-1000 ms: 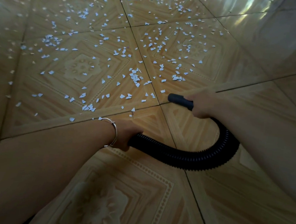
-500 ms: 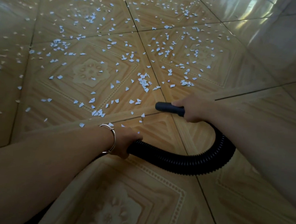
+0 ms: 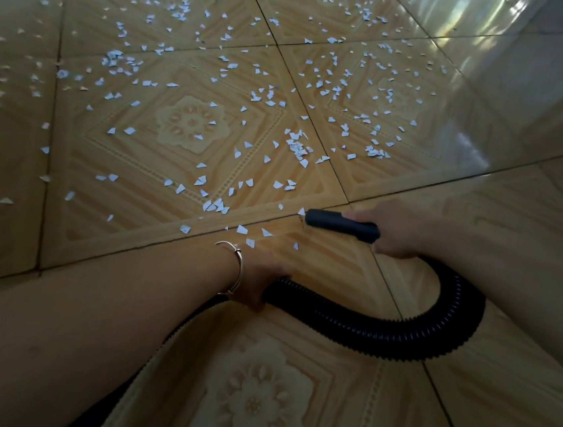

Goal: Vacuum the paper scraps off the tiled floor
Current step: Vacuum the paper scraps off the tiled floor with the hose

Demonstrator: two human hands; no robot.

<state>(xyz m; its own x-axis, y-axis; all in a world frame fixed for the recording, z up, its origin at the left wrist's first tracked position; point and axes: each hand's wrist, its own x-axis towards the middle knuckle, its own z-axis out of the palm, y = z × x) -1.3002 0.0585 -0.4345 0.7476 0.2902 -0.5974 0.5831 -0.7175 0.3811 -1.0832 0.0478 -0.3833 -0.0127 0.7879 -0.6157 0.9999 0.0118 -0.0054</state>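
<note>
Paper scraps (image 3: 297, 148): strewn over the tiled floor (image 3: 514, 390) ahead of me.
Left hand (image 3: 260, 276): curled round the ribbed hose (image 3: 433, 341) nearest me; I judge it feeds slack.
Hose: loops round to the right between my hands, so the tip points left at the litter.
Right hand (image 3: 398, 231): wrapped round the nozzle's (image 3: 337, 223) rear, steering.
Nozzle: held low, mouth just beside the closest scrap.
Farther scraps: thickest on the middle tiles; most of the work looks undone.
</note>
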